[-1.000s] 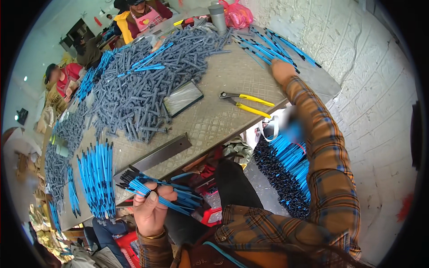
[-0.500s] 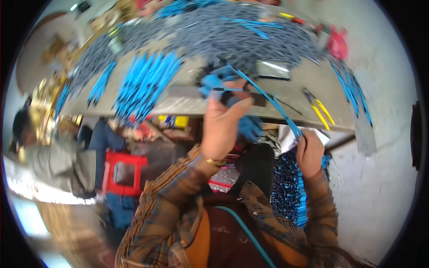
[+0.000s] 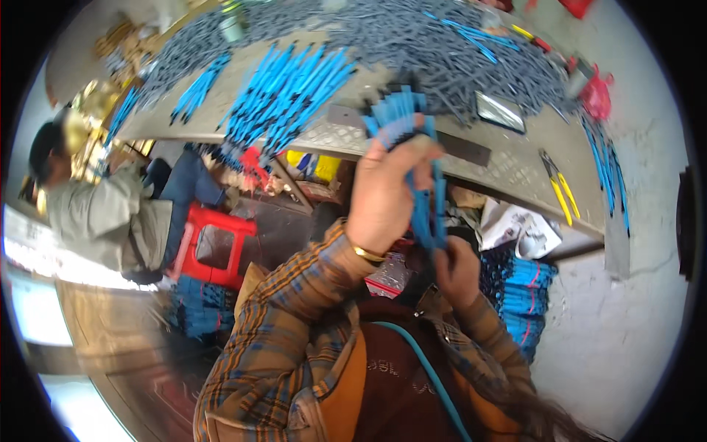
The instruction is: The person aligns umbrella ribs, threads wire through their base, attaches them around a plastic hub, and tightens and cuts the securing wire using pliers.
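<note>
The left hand [image 3: 387, 195] grasped the blue rod bundle [image 3: 398, 109] near the surface's [image 3: 582, 173] front edge; the right hand [image 3: 458, 272] met its lower end, grip indeterminable. Bundle alignment appeared in hand; the next move likely required steady left fingers.

Black-tipped blue rods [image 3: 398, 110], brown-orange plaid sleeves [image 3: 276, 309], red stool [image 3: 221, 219]

Bright overall; glare whitens the lower left; straight edges bow — the blue bundle [image 3: 396, 110] is motion-blurred.
</note>
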`<state>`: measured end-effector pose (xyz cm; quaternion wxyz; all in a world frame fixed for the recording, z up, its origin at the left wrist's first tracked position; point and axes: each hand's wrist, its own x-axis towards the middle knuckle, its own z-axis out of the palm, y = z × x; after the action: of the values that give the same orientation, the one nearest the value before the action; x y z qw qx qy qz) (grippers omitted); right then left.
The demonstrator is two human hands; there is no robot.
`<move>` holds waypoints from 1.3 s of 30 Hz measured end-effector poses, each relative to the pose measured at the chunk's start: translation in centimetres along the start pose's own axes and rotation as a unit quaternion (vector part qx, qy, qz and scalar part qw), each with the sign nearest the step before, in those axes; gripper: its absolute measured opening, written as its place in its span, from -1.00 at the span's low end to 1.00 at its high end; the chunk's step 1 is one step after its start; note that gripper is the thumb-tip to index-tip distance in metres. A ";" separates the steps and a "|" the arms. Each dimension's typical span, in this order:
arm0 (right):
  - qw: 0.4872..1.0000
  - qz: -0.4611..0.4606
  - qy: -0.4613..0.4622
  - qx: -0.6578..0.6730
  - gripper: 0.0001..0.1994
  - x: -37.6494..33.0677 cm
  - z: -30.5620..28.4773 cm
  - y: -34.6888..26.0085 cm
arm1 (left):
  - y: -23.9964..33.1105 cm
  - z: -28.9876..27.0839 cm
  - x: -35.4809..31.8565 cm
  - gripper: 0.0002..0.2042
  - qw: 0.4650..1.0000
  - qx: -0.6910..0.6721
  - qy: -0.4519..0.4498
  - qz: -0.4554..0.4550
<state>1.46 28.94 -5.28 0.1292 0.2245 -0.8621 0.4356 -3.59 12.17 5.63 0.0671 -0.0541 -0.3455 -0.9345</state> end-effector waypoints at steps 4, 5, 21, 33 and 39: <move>0.993 -0.029 -0.113 0.019 -0.79 1.7 -0.2 -1.3 | 1.5 -2.7 0.1 -0.86 0.995 0.056 -0.081 -0.017; 0.991 -0.053 -0.120 0.006 -0.79 2.1 -0.6 -0.5 | 2.2 -1.9 -0.6 -0.87 0.993 0.100 -0.058 -0.023; 0.963 -0.180 -0.175 0.097 -0.29 10.1 -5.6 -0.4 | 9.1 -3.8 -1.3 -0.79 0.858 0.372 -0.256 -0.247; 0.902 -0.251 -0.257 0.240 -0.02 9.3 2.1 -3.0 | 11.0 -6.0 -1.3 -0.71 0.831 -0.006 0.060 -0.553; 0.913 -0.176 -0.307 0.202 -0.01 6.8 3.3 0.4 | 11.0 -7.5 -2.5 -0.70 0.856 0.037 0.003 -0.515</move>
<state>-4.70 24.59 -4.70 -0.1154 0.5163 -0.6996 0.4803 0.30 -0.76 6.64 -0.4211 0.1365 -0.3578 -0.8222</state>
